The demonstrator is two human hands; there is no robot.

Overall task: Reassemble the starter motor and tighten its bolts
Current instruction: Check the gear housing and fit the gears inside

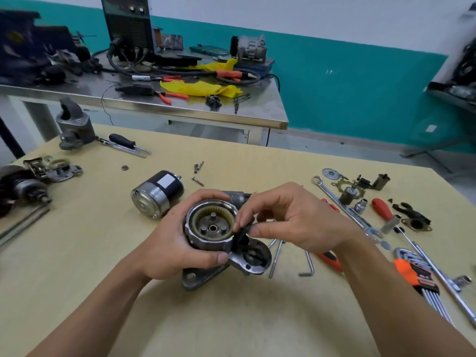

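The starter motor's grey metal housing (206, 243) stands on the wooden table (103, 253), its open round end facing up with a toothed ring gear and three pins inside. My left hand (170, 240) grips the housing from the left. My right hand (286, 217) pinches a small black rubber piece (243, 231) at the housing's right rim, above the side opening. The black and silver motor body (157, 193) lies on its side just behind. Three loose bolts (197, 171) lie further back.
Wrenches, sockets, a red-handled screwdriver (383, 208), an orange hex key set (417, 275) and small parts lie to the right. Two long bolts and a hex key (307, 264) lie under my right hand. Another starter housing (74, 127) and motor parts sit at the left. A steel bench (180, 106) stands behind.
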